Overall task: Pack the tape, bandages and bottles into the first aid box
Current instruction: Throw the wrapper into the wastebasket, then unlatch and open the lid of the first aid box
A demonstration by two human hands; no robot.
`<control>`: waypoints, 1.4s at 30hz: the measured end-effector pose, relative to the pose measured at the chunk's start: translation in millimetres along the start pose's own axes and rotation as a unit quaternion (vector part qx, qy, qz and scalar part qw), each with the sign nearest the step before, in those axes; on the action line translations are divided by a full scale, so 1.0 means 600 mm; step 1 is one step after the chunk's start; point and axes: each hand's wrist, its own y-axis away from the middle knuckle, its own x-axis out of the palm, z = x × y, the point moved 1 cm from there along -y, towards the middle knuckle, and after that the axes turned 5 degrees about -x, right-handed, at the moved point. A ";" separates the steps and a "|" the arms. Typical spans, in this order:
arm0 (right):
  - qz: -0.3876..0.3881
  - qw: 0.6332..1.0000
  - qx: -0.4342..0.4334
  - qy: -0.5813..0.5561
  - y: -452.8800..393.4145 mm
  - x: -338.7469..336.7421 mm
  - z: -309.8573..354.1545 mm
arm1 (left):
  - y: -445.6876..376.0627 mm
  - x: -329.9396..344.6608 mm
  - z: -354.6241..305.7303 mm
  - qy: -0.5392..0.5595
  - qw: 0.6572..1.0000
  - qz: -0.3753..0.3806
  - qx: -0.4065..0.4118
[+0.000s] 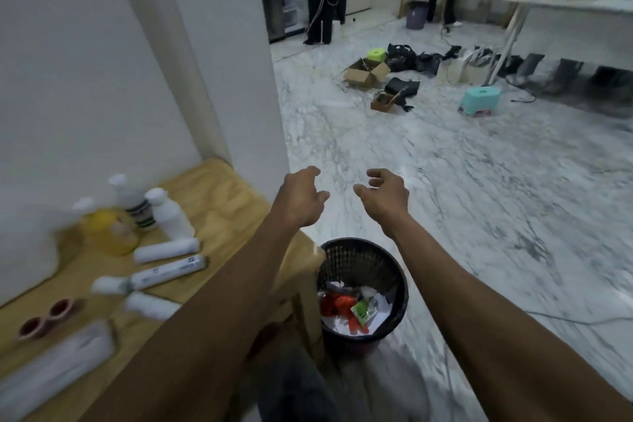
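On the wooden table (222, 202) at the left stand several bottles: a white one (169, 214), a striped one (132, 202) and a yellow one (102, 226). In front of them lie white rolled bandages (166, 250) (169, 271) and a small lying bottle (147, 306). Two pink tape rolls (48, 317) rest near the left edge, beside a blurred white packet (58, 367). A blurred white shape (30, 243) at the far left cannot be made out. My left hand (301, 197) and my right hand (383, 197) are stretched out past the table's corner, fingers apart, holding nothing.
A black mesh waste bin (363, 260) with paper and wrappers stands on the marble floor against the table's right side. Farther off lie cardboard boxes (364, 72), black bags, a teal stool (479, 101) and cables. Two people stand at the back; a white table (565, 3) is at the right.
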 end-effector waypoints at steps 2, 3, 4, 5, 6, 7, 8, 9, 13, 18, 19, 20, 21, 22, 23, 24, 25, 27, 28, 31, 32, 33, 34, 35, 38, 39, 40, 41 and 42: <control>0.014 0.999 -0.027 -0.014 0.029 0.003 0.040 | 0.038 -0.036 0.010 0.012 1.000 -0.026 0.006; 0.023 0.999 -0.041 -0.020 0.046 0.006 0.059 | 0.058 -0.055 0.017 0.013 0.999 -0.038 0.006; 0.033 0.998 -0.053 -0.024 0.063 0.012 0.077 | 0.078 -0.074 0.026 0.015 0.999 -0.049 0.001; 0.044 0.997 -0.064 -0.028 0.080 0.020 0.095 | 0.097 -0.092 0.038 0.017 0.998 -0.062 -0.003; 0.054 0.995 -0.074 -0.031 0.097 0.029 0.111 | 0.115 -0.108 0.050 0.018 0.997 -0.075 -0.008; 0.066 0.994 -0.083 -0.034 0.113 0.040 0.128 | 0.133 -0.124 0.065 0.018 0.996 -0.089 -0.013; 0.079 0.992 -0.092 -0.039 0.130 0.052 0.144 | 0.151 -0.140 0.080 0.016 0.995 -0.101 -0.017; 0.094 0.990 -0.100 -0.044 0.147 0.066 0.158 | 0.167 -0.155 0.097 0.015 0.993 -0.112 -0.021; 0.144 0.977 -0.146 -0.053 0.213 0.126 0.203 | 0.234 -0.212 0.161 0.010 0.986 -0.157 -0.045; 0.207 0.957 -0.192 -0.059 0.278 0.196 0.240 | 0.309 -0.272 0.226 0.001 0.971 -0.222 -0.088; 0.220 0.952 -0.202 -0.061 0.289 0.210 0.245 | 0.321 -0.281 0.240 0.003 0.968 -0.230 -0.101; 0.234 0.947 -0.211 -0.062 0.300 0.223 0.250 | 0.333 -0.288 0.253 0.002 0.965 -0.236 -0.114; 0.246 0.942 -0.219 -0.064 0.309 0.237 0.253 | 0.344 -0.294 0.266 -0.003 0.962 -0.242 -0.122; 0.259 0.937 -0.225 -0.065 0.318 0.251 0.256 | 0.356 -0.299 0.279 -0.009 0.960 -0.248 -0.128; 0.272 0.932 -0.231 -0.066 0.328 0.265 0.259 | 0.368 -0.304 0.291 -0.014 0.957 -0.257 -0.131; 0.286 0.927 -0.235 -0.066 0.337 0.279 0.261 | 0.380 -0.308 0.302 -0.015 0.954 -0.267 -0.136; 0.300 0.922 -0.234 -0.067 0.348 0.290 0.263 | 0.391 -0.311 0.313 -0.013 0.951 -0.276 -0.141; 0.330 0.913 -0.233 -0.061 0.367 0.313 0.265 | 0.412 -0.317 0.337 -0.011 0.943 -0.291 -0.158; 0.341 0.908 -0.239 -0.057 0.377 0.325 0.267 | 0.420 -0.319 0.349 -0.010 0.939 -0.300 -0.167; 0.357 0.898 -0.251 -0.057 0.400 0.363 0.274 | 0.438 -0.327 0.388 -0.008 0.927 -0.325 -0.189; 0.363 0.896 -0.252 -0.053 0.406 0.376 0.278 | 0.441 -0.331 0.399 -0.008 0.923 -0.332 -0.194; 0.368 0.893 -0.254 -0.048 0.411 0.389 0.283 | 0.443 -0.336 0.411 -0.007 0.919 -0.340 -0.199; 0.372 0.891 -0.257 -0.044 0.414 0.403 0.288 | 0.444 -0.341 0.424 -0.005 0.916 -0.347 -0.203; 0.373 0.890 -0.260 -0.042 0.416 0.417 0.293 | 0.444 -0.348 0.437 -0.002 0.912 -0.354 -0.206; 0.374 0.890 -0.256 -0.046 0.416 0.460 0.310 | 0.440 -0.370 0.476 0.023 0.897 -0.387 -0.213; 0.373 0.891 -0.254 -0.050 0.415 0.475 0.316 | 0.437 -0.378 0.488 0.032 0.890 -0.401 -0.215; 0.369 0.893 -0.252 -0.054 0.412 0.489 0.321 | 0.432 -0.386 0.500 0.036 0.883 -0.414 -0.217; 0.361 0.896 -0.252 -0.057 0.408 0.504 0.326 | 0.427 -0.394 0.512 0.041 0.877 -0.425 -0.220; 0.353 0.899 -0.252 -0.058 0.405 0.518 0.330 | 0.421 -0.400 0.525 0.046 0.871 -0.435 -0.224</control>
